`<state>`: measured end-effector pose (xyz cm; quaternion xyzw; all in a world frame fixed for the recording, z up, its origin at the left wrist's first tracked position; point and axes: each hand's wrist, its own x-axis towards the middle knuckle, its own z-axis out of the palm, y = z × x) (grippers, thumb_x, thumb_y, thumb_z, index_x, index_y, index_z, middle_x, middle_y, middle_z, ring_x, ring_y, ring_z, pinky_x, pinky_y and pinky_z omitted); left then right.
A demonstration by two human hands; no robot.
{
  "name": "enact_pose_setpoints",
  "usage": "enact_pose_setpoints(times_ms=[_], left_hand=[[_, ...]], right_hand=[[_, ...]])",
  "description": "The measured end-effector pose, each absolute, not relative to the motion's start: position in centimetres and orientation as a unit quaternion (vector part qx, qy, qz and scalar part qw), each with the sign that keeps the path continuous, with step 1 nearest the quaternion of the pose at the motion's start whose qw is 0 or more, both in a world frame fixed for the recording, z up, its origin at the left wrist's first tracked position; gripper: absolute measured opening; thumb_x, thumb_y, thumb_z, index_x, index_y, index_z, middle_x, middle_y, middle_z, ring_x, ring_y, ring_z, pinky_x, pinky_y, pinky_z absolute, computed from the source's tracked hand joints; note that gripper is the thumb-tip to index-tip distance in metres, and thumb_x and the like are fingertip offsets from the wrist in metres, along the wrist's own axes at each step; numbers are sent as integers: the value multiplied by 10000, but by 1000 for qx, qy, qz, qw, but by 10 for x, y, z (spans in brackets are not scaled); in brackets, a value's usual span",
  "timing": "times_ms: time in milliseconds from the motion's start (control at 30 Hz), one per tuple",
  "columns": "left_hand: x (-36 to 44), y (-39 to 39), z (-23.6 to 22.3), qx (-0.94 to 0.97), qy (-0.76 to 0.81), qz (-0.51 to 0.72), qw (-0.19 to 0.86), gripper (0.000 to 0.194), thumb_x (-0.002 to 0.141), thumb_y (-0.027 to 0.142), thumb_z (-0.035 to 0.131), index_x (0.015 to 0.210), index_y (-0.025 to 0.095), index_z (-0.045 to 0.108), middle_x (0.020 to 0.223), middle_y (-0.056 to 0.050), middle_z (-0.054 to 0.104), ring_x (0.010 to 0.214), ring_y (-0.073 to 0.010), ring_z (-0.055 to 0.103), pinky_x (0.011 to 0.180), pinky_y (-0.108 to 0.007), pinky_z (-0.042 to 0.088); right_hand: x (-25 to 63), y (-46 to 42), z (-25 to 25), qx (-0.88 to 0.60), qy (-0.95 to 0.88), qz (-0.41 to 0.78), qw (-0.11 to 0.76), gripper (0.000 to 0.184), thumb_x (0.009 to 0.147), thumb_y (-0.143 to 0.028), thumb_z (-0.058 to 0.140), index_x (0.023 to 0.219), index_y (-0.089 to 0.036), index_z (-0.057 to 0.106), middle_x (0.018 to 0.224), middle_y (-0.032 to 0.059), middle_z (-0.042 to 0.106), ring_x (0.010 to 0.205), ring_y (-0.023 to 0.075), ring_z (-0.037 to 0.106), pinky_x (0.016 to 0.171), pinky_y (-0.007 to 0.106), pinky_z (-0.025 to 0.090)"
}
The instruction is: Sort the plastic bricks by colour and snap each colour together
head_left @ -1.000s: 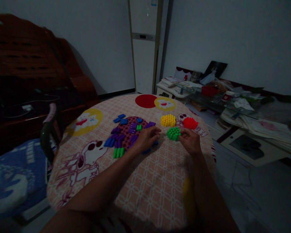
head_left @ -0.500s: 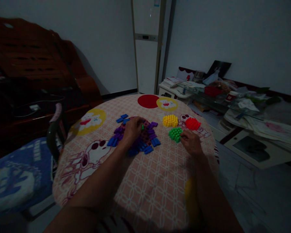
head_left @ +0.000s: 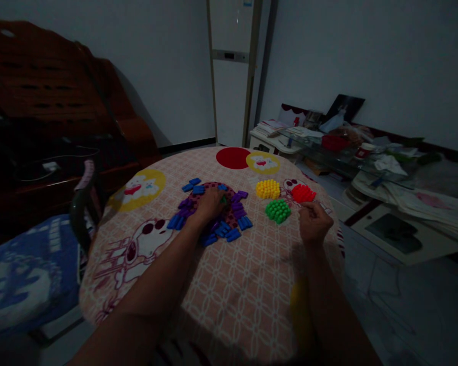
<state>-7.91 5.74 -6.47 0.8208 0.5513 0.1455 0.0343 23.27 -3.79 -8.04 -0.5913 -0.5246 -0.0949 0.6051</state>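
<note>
My left hand point(head_left: 210, 204) is closed over a round dark-red spotted patch point(head_left: 234, 219) on the table. A small green piece point(head_left: 223, 200) shows at its fingertips. Around the patch lie small purple pieces point(head_left: 237, 209) and short blue pieces point(head_left: 233, 234), some of them in little bundles; my left hand and forearm hide part of them. My right hand point(head_left: 315, 222) is raised at the right with fingers pinched together, and whatever they hold is too small to make out. Close to it are a green knobbly cluster point(head_left: 278, 211) and a red one point(head_left: 304, 193), with a yellow one point(head_left: 268, 189) behind.
A patterned cloth covers the round table point(head_left: 244, 284). At the left stands a chair point(head_left: 84, 203) with a blue cushion point(head_left: 34, 274), and a wooden bench point(head_left: 53, 91) is behind it. A cluttered glass-topped cabinet point(head_left: 328, 147) runs along the right wall.
My right hand has drawn back from the green cluster, moving right toward the red one. My left hand has shifted slightly down and left over the patch, the green piece still at its fingertips.
</note>
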Motion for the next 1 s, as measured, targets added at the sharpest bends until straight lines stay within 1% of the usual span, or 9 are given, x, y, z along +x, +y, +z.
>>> enact_pose_setpoints(times_ms=[100,233,333,467,633,800,933,1000], left_hand=[[-76,49,-53,825,528,186,75,240,845,164,573,1061,162,675,1096,-106,698,1054,-257,631,950,-366,478],[-53,28,-38,833,455,273,160,299,816,128,593,1104,166,664,1016,-70,722,926,-209,661,859,-316,506],[-25,11,-38,858,384,276,200,246,824,117,571,1035,172,685,962,-55,726,871,-190,662,821,-295,508],[9,0,-46,894,320,249,188,243,852,121,538,1013,181,710,958,-64,715,904,-196,653,847,-298,502],[34,2,-52,917,281,240,151,245,877,125,521,1010,169,723,989,-86,682,911,-202,628,819,-295,492],[43,8,-61,920,262,245,156,236,847,106,526,974,178,711,988,-78,657,869,-183,608,772,-277,483],[46,8,-70,915,268,263,148,256,774,75,550,966,181,680,1007,-76,638,887,-186,603,761,-275,481],[47,6,-72,908,280,276,144,268,759,68,557,973,184,669,1022,-79,628,884,-185,602,754,-275,480]], right_hand=[[232,-36,-84,-596,-509,-69,617,207,759,-230,536,847,-181,718,653,-2,667,557,162,605,572,276,475],[229,-35,-85,-598,-509,-53,617,206,753,-237,532,844,-181,709,655,1,666,564,166,612,561,274,478],[227,-35,-84,-599,-510,-38,616,212,758,-235,525,847,-176,709,655,6,669,555,164,608,562,274,481],[224,-36,-82,-608,-512,-31,606,213,760,-239,532,841,-175,718,689,17,691,580,166,623,570,269,484],[222,-35,-82,-618,-508,-18,599,229,754,-222,508,834,-173,717,684,21,700,572,164,624,563,262,478],[224,-32,-86,-614,-507,-17,605,215,745,-222,514,817,-173,711,693,31,708,587,174,634,579,274,481],[226,-31,-89,-615,-507,-9,604,223,745,-219,519,846,-174,713,701,29,709,599,175,641,574,270,479],[226,-30,-90,-616,-507,-8,602,228,744,-217,520,855,-176,716,703,27,710,601,174,642,568,267,479]])
